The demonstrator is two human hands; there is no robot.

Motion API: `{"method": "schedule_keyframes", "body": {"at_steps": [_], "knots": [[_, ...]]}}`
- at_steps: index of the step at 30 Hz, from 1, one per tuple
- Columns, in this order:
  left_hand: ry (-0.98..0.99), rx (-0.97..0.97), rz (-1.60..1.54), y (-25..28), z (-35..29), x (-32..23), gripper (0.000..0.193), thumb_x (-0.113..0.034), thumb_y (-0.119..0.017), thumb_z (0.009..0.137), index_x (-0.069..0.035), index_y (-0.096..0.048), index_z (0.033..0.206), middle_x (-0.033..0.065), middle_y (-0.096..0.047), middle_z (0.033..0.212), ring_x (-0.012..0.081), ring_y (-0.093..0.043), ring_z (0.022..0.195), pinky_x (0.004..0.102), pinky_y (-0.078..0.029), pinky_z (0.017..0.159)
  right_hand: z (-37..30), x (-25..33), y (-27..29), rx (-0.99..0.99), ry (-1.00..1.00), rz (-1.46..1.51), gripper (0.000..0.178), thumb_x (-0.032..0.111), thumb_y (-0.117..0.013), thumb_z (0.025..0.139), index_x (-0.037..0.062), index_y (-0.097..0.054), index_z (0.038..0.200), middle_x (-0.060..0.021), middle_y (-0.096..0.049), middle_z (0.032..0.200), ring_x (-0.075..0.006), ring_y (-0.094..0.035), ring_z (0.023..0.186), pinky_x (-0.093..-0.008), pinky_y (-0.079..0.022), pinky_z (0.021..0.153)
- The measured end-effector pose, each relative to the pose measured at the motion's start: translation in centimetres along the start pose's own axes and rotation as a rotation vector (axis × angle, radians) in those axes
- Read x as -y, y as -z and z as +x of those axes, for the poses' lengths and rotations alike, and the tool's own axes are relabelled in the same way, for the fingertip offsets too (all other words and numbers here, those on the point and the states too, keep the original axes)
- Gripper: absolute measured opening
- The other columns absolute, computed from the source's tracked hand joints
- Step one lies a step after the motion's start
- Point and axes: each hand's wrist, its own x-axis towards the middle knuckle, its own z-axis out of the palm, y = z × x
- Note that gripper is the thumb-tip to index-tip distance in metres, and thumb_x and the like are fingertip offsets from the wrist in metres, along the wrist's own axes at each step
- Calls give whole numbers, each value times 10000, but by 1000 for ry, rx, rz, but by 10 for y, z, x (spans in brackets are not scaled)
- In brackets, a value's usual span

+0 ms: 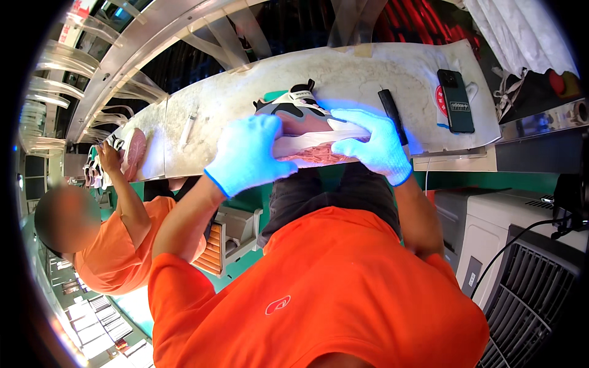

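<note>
My left hand [248,150], in a white glove tinted blue by the light, grips the left end of a shoe sole [316,153]. The sole has a pink patterned underside facing me and a white side wall. My right hand [374,141], gloved alike, closes on its right end, thumb low and fingers over the top. Directly behind the sole lies a black, white and grey-pink shoe upper [297,110] with a black pull loop. Whether sole and upper are joined is hard to tell. A green piece [276,95] shows behind the upper.
On the pale worktable [208,86] lie a long black object [392,113], a dark phone [456,101] and a thin white stick [186,131]. A co-worker [119,245] in orange sits left, near a pink sole [134,153]. Conveyor machinery with clear strips [230,46] runs behind the table.
</note>
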Motion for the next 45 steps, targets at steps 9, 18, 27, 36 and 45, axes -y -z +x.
{"method": "schedule_keyframes", "body": {"at_steps": [9,18,27,36,45], "knots": [[-120,-252,-125,-36,16,0,534,-394,-1008,586,-96,-688,892,103,-685,970,361,-680,959,483,-561,826,0,2,1,28,37,-37,606,273,-957,839,-37,-793,1334,-213,-795,1318,-323,-780,1196,-395,-599,1069],[204,-87,-347,-22,32,-13,595,-403,-1058,565,-106,-719,953,106,-728,956,348,-740,916,448,-600,805,15,20,-6,-32,85,-298,672,349,-1010,749,-29,-800,1263,-241,-805,1235,-388,-796,1126,-427,-615,1003],[126,-43,-402,-15,43,-1,551,-331,-968,640,-96,-652,1025,137,-727,987,390,-742,933,471,-588,795,49,49,12,257,-244,-280,794,418,-975,796,-31,-721,1400,-256,-800,1217,-425,-789,1128,-465,-625,970],[-9,13,-456,-14,48,11,448,-312,-913,728,-65,-672,1016,183,-757,997,388,-768,919,484,-601,757,88,56,-15,521,-427,-634,968,567,-884,857,-44,-612,1556,-299,-736,1384,-449,-750,1237,-460,-600,1048],[63,-231,-1729,-80,19,130,615,-18,-824,877,-32,-649,1466,105,-750,1298,204,-726,1152,348,-585,1036,42,54,-38,-156,-307,-519,634,322,-877,964,-4,-692,1475,-236,-795,1338,-357,-779,1255,-440,-603,1061]]}}
